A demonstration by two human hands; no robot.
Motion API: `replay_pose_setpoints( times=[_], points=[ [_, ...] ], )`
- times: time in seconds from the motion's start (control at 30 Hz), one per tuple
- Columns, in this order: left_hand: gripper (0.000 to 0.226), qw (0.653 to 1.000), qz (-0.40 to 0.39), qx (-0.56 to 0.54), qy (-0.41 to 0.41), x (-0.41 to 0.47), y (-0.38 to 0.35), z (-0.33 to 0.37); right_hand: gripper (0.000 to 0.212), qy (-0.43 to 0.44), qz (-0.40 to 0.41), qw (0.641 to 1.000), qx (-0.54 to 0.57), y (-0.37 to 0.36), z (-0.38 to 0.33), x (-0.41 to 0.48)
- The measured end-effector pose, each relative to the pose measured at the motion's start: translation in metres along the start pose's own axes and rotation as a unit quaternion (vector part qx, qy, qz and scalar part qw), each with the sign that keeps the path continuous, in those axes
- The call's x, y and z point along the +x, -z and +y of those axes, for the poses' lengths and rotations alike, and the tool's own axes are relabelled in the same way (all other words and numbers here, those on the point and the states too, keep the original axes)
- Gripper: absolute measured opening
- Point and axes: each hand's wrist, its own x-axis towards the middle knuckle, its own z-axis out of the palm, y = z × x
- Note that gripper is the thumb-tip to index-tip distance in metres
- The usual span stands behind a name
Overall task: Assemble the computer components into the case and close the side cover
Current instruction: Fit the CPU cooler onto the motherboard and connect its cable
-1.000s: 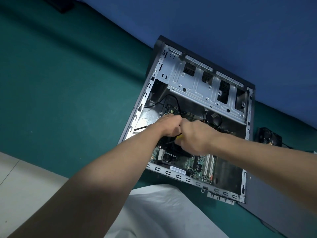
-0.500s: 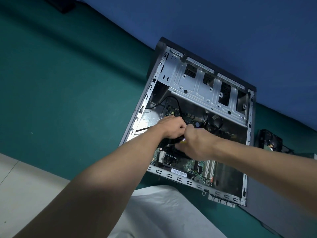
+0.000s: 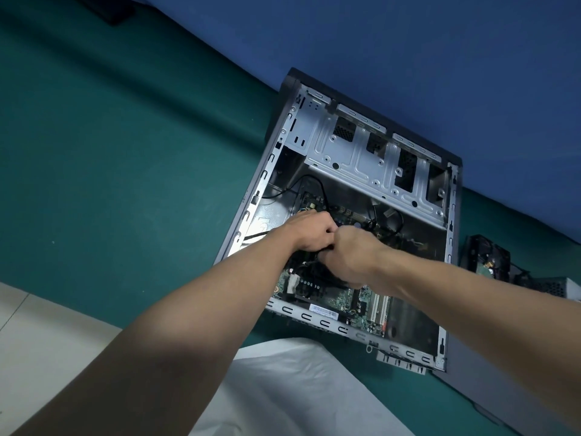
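The open computer case [image 3: 361, 158] lies on its side on the green mat, its motherboard [image 3: 339, 302] facing up. Both hands meet over the middle of the board. My right hand [image 3: 355, 259] is a fist round a dark screwdriver [image 3: 324, 251], of which only a short black piece shows between the hands. My left hand [image 3: 311, 234] touches the right, its fingers curled down onto the front end of that tool. A black cooler [image 3: 309, 280] with thin wires sits just below the hands. The grey side cover [image 3: 490, 391] lies flat to the right of the case.
A hard drive [image 3: 485, 259] and a grey power supply [image 3: 553, 286] lie on the mat right of the case. A blue sheet [image 3: 408, 42] rises behind the case. White cloth [image 3: 283, 391] covers my lap at the bottom, beside pale floor tiles [image 3: 37, 328].
Both hands have shifted slightly away from me over the board and closed together. The yellow of the tool's handle, seen a second ago, is now hidden by my right fist.
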Motion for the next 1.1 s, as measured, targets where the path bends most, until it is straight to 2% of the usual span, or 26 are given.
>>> replay_pose_setpoints(
  times=[0.07,0.1,0.17,0.2,0.23,0.27,0.37,0.43,0.5,0.57,0.6,0.63,0.7,0.73,0.77,0.8,0.83,0.9,0.93,1.0,1.03,1.1],
  points=[
    [0.032,1.0,-0.012,-0.002,-0.001,0.0,-0.001,0.0,0.034,0.109,-0.003,0.983,-0.148,-0.003,0.001,-0.012],
    [0.03,1.0,-0.013,-0.003,0.0,-0.001,-0.001,0.001,0.032,0.171,0.028,0.954,-0.244,-0.004,0.002,-0.017],
    [0.026,1.0,-0.008,0.013,0.006,-0.003,0.0,0.002,0.026,0.303,0.107,0.846,-0.427,-0.003,0.005,-0.022],
    [0.026,1.0,-0.004,0.027,0.009,-0.004,0.001,0.002,0.026,0.343,0.119,0.805,-0.47,-0.003,0.007,-0.02],
    [0.027,0.999,-0.002,0.036,0.012,-0.004,0.001,0.002,0.025,0.351,0.113,0.8,-0.474,-0.002,0.007,-0.018],
    [0.028,0.999,-0.002,0.038,0.013,-0.003,0.001,0.002,0.023,0.338,0.101,0.823,-0.445,-0.002,0.006,-0.015],
    [0.026,1.0,-0.008,0.026,0.013,-0.001,0.001,-0.001,0.016,0.199,0.081,0.943,-0.253,0.001,0.004,0.0],
    [0.024,1.0,-0.009,0.013,0.009,-0.001,0.0,-0.003,0.016,0.095,0.067,0.984,-0.137,0.005,0.002,0.006],
    [0.023,1.0,-0.009,0.004,0.006,-0.001,0.0,-0.002,0.025,0.069,0.027,0.989,-0.127,0.008,0.004,0.01],
    [0.023,1.0,-0.008,0.002,0.008,-0.001,0.0,-0.001,0.03,0.104,-0.004,0.975,-0.196,0.011,0.006,0.005],
    [0.025,1.0,-0.007,0.002,0.01,-0.001,0.0,0.0,0.027,0.141,0.003,0.957,-0.254,0.012,0.009,0.001],
    [0.028,1.0,-0.005,0.003,0.01,-0.001,0.0,0.0,0.023,0.19,0.032,0.927,-0.322,0.014,0.012,-0.003],
    [0.031,1.0,-0.004,0.004,0.01,-0.001,0.0,0.0,0.025,0.289,0.082,0.836,-0.458,0.017,0.016,-0.009],
    [0.032,1.0,-0.006,0.003,0.007,-0.002,0.0,0.0,0.027,0.322,0.078,0.811,-0.482,0.016,0.018,-0.01],
    [0.034,1.0,-0.008,0.001,0.002,-0.003,0.001,0.0,0.026,0.335,0.067,0.801,-0.492,0.014,0.017,-0.011],
    [0.035,1.0,-0.011,-0.002,-0.001,-0.003,0.001,0.0,0.022,0.337,0.055,0.809,-0.478,0.011,0.015,-0.013],
    [0.032,1.0,-0.013,-0.003,-0.002,-0.002,0.002,-0.001,0.018,0.317,0.047,0.844,-0.43,0.007,0.012,-0.012],
    [0.029,1.0,-0.014,0.011,0.004,0.0,0.001,-0.002,0.012,0.197,0.037,0.943,-0.267,0.004,0.003,-0.004],
    [0.028,1.0,-0.013,0.015,0.006,0.001,0.001,-0.003,0.009,0.115,0.035,0.977,-0.178,0.005,-0.002,0.0],
    [0.028,1.0,-0.01,0.012,0.008,0.002,-0.001,-0.004,0.007,0.002,0.017,0.998,-0.06,0.011,-0.008,0.005],
    [0.028,1.0,-0.01,0.011,0.008,0.003,-0.001,-0.005,0.011,-0.001,0.001,0.998,-0.057,0.013,-0.009,0.005],
    [0.028,1.0,-0.02,0.006,0.019,0.005,0.0,-0.004,0.025,0.084,-0.024,0.982,-0.165,0.012,-0.008,-0.004]
  ],
)
